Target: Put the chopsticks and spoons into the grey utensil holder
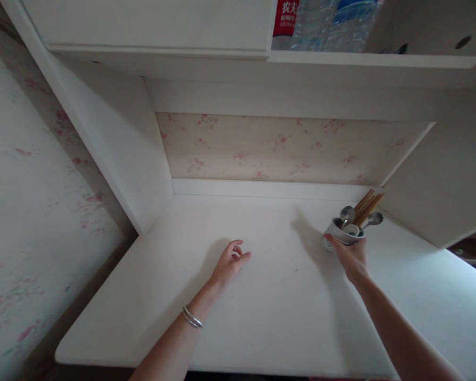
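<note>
My right hand [351,257] is wrapped round a white utensil holder [335,231] at the right side of the white desk [262,317]. Out of its top stick wooden chopsticks [368,205], a metal spoon [347,214] on the left and another metal spoon [375,218] on the right. A small white round piece [351,229] shows at the holder's mouth; its kind is unclear. My left hand [230,259] hovers over or rests on the middle of the desk, fingers loosely curled and apart, holding nothing. Two silver bangles [192,317] circle that wrist.
Above the desk hangs a white cupboard [158,24], its open shelf [373,59] holding clear plastic bottles [313,24] and a red-labelled bottle [285,21]. White side panels [115,137] flank the desk. Flowered wallpaper [262,148] covers the back wall.
</note>
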The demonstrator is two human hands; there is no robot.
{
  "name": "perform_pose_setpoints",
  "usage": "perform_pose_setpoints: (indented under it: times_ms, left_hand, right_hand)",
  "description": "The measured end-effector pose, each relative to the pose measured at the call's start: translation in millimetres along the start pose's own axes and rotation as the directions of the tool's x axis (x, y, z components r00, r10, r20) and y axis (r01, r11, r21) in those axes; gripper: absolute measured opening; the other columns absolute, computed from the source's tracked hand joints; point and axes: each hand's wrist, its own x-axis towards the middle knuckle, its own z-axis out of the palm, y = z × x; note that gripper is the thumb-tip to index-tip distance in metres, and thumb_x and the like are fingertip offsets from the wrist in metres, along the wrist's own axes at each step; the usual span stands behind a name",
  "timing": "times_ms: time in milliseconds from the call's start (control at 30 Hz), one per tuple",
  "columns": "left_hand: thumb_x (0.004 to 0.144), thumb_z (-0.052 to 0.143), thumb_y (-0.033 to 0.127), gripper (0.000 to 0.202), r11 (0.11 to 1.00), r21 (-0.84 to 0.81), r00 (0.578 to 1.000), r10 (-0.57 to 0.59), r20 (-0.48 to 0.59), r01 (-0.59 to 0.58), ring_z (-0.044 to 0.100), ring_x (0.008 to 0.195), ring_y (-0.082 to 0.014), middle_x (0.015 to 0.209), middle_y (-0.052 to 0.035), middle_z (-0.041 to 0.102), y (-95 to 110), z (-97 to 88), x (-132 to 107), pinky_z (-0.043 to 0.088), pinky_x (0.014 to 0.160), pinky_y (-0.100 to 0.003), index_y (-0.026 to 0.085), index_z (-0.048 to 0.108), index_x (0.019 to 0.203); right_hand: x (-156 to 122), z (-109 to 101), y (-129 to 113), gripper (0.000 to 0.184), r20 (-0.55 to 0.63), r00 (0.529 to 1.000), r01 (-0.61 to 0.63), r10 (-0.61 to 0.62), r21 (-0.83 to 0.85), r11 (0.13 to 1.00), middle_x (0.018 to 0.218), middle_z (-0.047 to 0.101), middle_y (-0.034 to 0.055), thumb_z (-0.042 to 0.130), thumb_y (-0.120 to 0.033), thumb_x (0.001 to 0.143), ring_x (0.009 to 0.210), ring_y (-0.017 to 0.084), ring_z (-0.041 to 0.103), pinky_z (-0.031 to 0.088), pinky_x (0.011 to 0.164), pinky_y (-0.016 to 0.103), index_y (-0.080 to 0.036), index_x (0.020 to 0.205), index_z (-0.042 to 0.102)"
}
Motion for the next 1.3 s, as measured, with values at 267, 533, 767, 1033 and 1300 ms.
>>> perform_pose_setpoints:
  times_ms: [267,533,767,1033,1300]
  left_hand:
    - [0.082,0.054,0.062,0.060,0.779,-0.598,0.981,-0.178,0.078,0.189,0.060,0.106,-0.0209,0.131,-0.0089,0.051,13,-5.4,-2,0.052,0.083,-0.036,0.030,0.041,0.131]
    - [0.077,0.036,0.081,0.075,0.621,-0.726,0.953,-0.142,0.266,0.295,0.061,0.108,-0.0323,0.120,-0.0127,0.061,34,-14.8,-12,0.051,0.086,-0.049,0.021,0.054,0.119]
    - [0.080,0.053,0.068,0.055,0.536,-0.828,0.970,-0.242,0.034,0.162,0.067,0.094,-0.0252,0.110,-0.0079,0.066,31,-21.5,-6,0.053,0.083,-0.046,0.025,0.054,0.114]
    - [0.084,0.061,0.048,0.032,0.376,-0.913,0.961,-0.271,0.055,0.158,0.067,0.074,-0.0177,0.083,-0.0063,0.067,30,-35.2,2,0.059,0.077,-0.040,0.016,0.061,0.085]
    - [0.083,0.052,0.004,0.014,0.341,-0.936,0.980,-0.198,0.014,0.083,0.059,0.060,-0.0062,0.079,-0.0042,0.060,29,-45.0,16,0.044,0.044,-0.011,0.016,0.057,0.088]
  right_hand:
    - [-128,39,-75,0.043,0.786,0.601,-0.444,0.149,0.172,0.880,0.103,0.070,0.0078,0.069,-0.044,0.075,0.087,0.024,0.066,0.052,0.073,0.034,-0.020,0.109,0.059]
    - [-217,72,-114,0.046,0.990,0.071,-0.753,0.123,-0.027,0.657,0.107,0.070,0.0100,0.066,-0.038,0.080,0.100,0.026,0.066,0.051,0.088,0.040,-0.017,0.119,0.055]
    - [-219,81,-114,0.052,0.981,-0.075,-0.889,0.180,-0.147,0.434,0.100,0.071,0.0122,0.047,-0.057,0.089,0.084,0.021,0.070,0.054,0.074,0.031,-0.014,0.115,0.058]
    - [-220,71,-100,0.078,0.959,-0.283,-0.912,0.027,-0.278,0.303,0.092,0.072,0.0165,0.043,-0.074,0.081,0.072,0.022,0.071,0.053,0.064,0.030,-0.006,0.118,0.052]
    - [-206,65,-79,0.069,0.931,-0.360,-0.838,0.053,-0.348,0.420,0.094,0.073,0.0153,0.070,-0.060,0.069,0.092,0.026,0.069,0.046,0.089,0.038,-0.005,0.110,0.060]
